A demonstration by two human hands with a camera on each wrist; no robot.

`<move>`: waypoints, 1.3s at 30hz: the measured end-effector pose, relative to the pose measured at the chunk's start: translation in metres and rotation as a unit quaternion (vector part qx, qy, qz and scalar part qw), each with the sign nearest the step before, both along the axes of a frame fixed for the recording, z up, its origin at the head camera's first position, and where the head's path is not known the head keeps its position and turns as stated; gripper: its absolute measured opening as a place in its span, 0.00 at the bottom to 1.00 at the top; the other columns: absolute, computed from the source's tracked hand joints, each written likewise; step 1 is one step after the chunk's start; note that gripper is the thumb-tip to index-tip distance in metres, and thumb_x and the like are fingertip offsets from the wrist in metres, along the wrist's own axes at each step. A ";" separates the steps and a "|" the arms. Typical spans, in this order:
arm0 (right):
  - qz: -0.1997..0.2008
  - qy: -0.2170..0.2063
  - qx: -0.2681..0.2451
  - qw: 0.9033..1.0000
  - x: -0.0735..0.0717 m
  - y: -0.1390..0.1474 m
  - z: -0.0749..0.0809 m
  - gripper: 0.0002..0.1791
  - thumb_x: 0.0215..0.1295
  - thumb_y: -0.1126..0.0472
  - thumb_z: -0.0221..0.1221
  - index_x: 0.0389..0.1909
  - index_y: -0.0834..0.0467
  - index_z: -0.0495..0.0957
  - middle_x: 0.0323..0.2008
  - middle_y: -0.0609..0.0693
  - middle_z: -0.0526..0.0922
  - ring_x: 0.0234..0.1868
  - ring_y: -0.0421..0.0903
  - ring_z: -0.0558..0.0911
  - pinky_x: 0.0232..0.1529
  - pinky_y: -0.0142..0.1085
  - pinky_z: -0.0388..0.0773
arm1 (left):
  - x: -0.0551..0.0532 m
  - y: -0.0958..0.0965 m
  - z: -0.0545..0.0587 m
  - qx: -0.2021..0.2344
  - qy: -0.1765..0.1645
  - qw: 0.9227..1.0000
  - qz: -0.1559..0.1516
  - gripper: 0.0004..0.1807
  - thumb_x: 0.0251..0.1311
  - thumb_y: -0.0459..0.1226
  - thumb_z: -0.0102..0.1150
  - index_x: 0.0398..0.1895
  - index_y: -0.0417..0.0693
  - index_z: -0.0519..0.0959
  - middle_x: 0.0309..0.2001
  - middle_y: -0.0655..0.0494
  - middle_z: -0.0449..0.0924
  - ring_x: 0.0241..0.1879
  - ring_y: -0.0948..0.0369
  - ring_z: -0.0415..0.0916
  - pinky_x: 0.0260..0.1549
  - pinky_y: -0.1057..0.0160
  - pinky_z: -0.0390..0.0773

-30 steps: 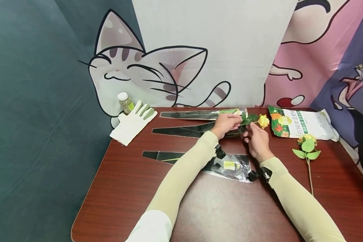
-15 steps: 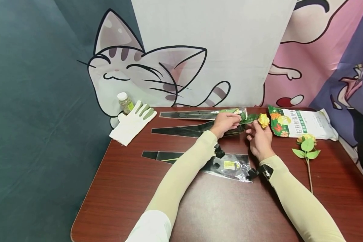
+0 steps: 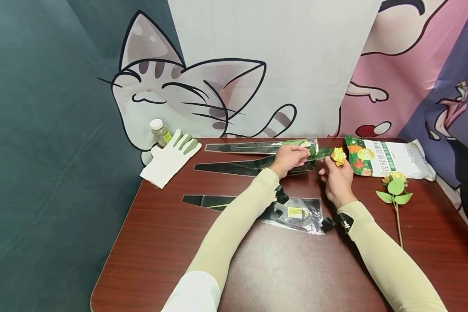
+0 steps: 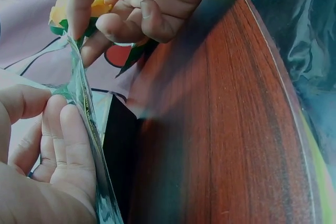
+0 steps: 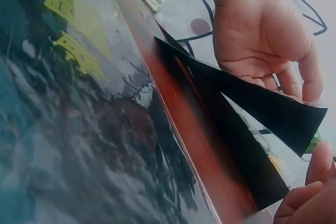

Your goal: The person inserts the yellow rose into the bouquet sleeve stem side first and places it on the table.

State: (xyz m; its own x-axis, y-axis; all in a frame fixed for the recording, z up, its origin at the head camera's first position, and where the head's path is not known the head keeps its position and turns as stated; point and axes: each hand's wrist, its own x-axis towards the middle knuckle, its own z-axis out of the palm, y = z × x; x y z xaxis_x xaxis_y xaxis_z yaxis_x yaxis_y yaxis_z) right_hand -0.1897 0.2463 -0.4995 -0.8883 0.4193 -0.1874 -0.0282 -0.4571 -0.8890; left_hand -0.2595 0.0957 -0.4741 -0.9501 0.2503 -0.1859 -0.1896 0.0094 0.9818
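Rose (image 3: 338, 156) sits at my right fingertips, its leaves (image 3: 320, 153) reaching back toward my left ones. My right hand (image 3: 337, 178) pinches it just below the bloom; my left hand (image 3: 287, 159) pinches a sleeve (image 5: 252, 100) by its edge, thumb against fingers. A bag (image 3: 398, 158) lies just right of my right fingers, a glove (image 3: 170, 161) well left of both hands.

Your left hand (image 3: 290, 160) hides part of the middle wrapper (image 3: 226, 168) and the stem of the yellow rose (image 3: 339, 156). You can't read the tiny words on the yellow label (image 3: 294, 212). The right wrist view's edge cuts off your right hand (image 5: 313, 196).
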 end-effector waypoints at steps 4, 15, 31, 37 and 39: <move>0.010 -0.001 0.007 1.000 0.000 -0.002 -0.002 0.13 0.73 0.62 0.66 0.52 0.53 0.73 0.30 0.43 0.89 0.15 0.38 0.79 0.13 0.27 0.74 | 0.000 0.000 0.000 -0.004 0.001 1.000 0.000 0.05 0.65 0.32 0.71 0.41 0.45 0.93 0.31 0.58 0.91 0.28 0.69 0.85 0.31 0.70 0.89; 0.047 -0.023 0.046 0.998 0.000 -0.011 -0.005 0.13 0.73 0.60 0.67 0.51 0.53 0.74 0.24 0.40 0.84 0.15 0.37 0.79 0.15 0.29 0.75 | 0.001 0.000 0.002 -0.009 0.003 1.000 -0.006 0.06 0.66 0.33 0.71 0.44 0.45 0.92 0.34 0.61 0.91 0.30 0.68 0.86 0.33 0.70 0.90; 0.098 -0.020 0.083 0.991 -0.001 -0.014 -0.010 0.13 0.73 0.56 0.68 0.48 0.52 0.74 0.23 0.39 0.83 0.14 0.37 0.80 0.16 0.29 0.76 | 0.005 0.002 0.008 0.002 -0.002 1.000 -0.004 0.08 0.66 0.32 0.71 0.46 0.42 0.92 0.33 0.61 0.91 0.28 0.70 0.84 0.32 0.72 0.89; 0.103 -0.018 0.086 0.991 0.000 -0.014 -0.008 0.14 0.72 0.56 0.68 0.49 0.51 0.73 0.24 0.39 0.83 0.15 0.37 0.80 0.16 0.28 0.76 | 0.005 0.001 0.008 0.009 -0.004 1.000 -0.007 0.08 0.66 0.32 0.70 0.46 0.43 0.92 0.34 0.60 0.91 0.29 0.70 0.85 0.33 0.71 0.89; 0.110 -0.017 0.087 0.990 0.001 -0.012 -0.007 0.14 0.72 0.56 0.68 0.50 0.51 0.73 0.24 0.39 0.84 0.15 0.37 0.81 0.17 0.28 0.76 | 0.005 0.000 0.008 0.011 -0.003 1.000 -0.012 0.08 0.66 0.32 0.70 0.46 0.43 0.92 0.34 0.60 0.91 0.30 0.70 0.85 0.34 0.70 0.89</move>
